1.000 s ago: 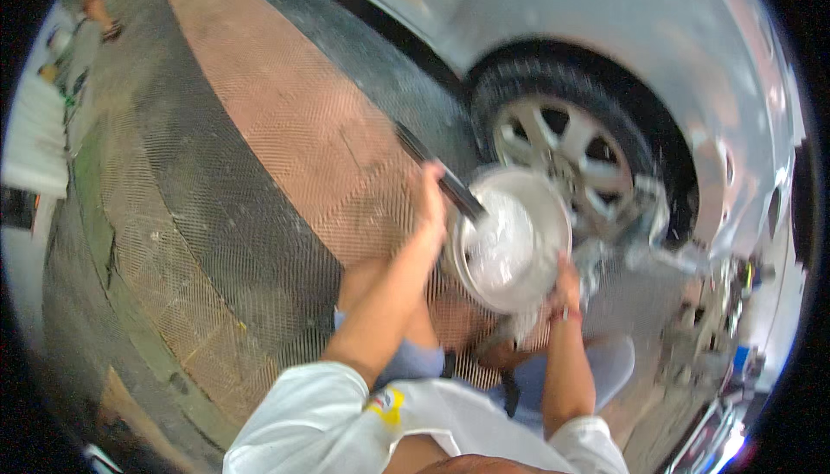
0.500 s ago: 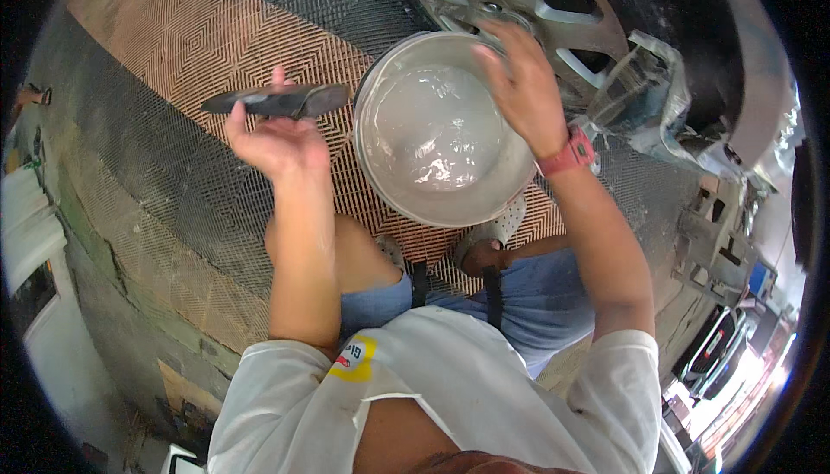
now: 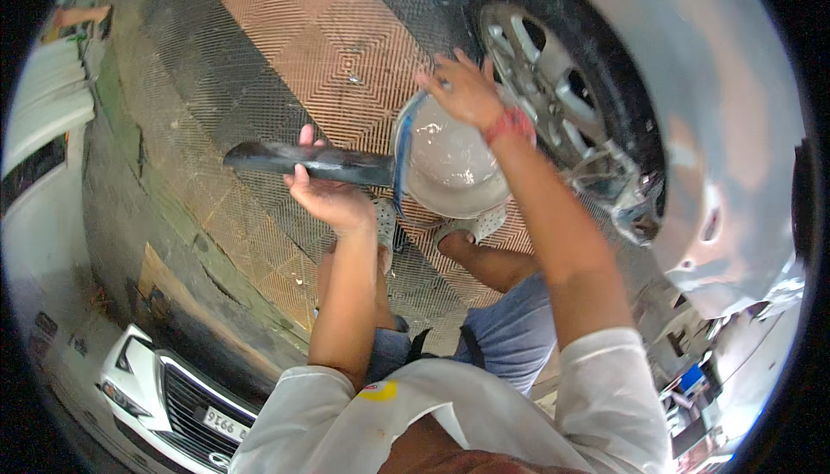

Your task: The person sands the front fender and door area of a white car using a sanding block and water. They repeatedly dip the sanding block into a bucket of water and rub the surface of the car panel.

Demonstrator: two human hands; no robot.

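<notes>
My left hand (image 3: 339, 204) is closed around a long, flat black block (image 3: 350, 165), with the thumb on the near edge and fingertips showing on the far edge. The block lies almost level, its right end close to the bucket's left side. A pale round bucket (image 3: 465, 212) stands in front of me, holding cloudy water (image 3: 445, 156) that catches the light. Above its far right rim my right hand (image 3: 467, 92) is spread with the fingers apart, and nothing shows in it. A red watch band (image 3: 510, 125) circles that wrist.
Right of the bucket is a car wheel (image 3: 540, 68) under a silver body panel (image 3: 718, 111) with patchy paint. Crumpled clear plastic (image 3: 629, 193) hangs by the tyre. Ribbed floor tiles (image 3: 354, 50) lie beneath. A white car (image 3: 151, 383) stands at the lower left, beside my feet a sandal (image 3: 386, 223).
My view has swung, showing more of the car panel and the white car. The block has turned to show more of its broad side. My right hand has shifted over the bucket's far rim.
</notes>
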